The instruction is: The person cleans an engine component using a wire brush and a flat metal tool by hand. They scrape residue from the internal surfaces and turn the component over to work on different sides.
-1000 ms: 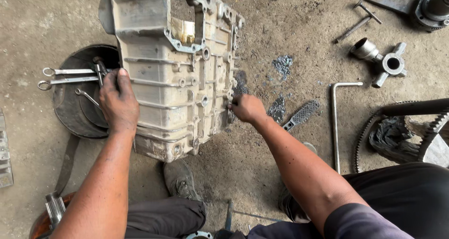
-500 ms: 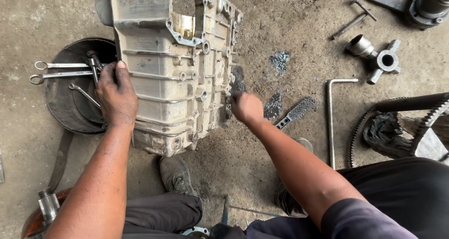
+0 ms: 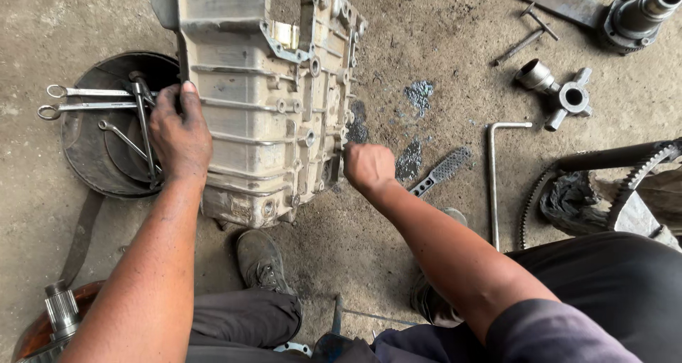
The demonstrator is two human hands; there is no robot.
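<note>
With the left hand (image 3: 179,132) flat on the metal housing (image 3: 266,100) and the right hand (image 3: 368,168) fisted at its edge, the housing could tip onto the shoe (image 3: 261,260).

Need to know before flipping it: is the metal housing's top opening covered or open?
Open. The rectangular opening in the gearbox housing has no cover, and the floor shows through it.

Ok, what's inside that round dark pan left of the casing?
Several wrenches lie in the round pan. The left hand and the casing cover its right edge.
</note>
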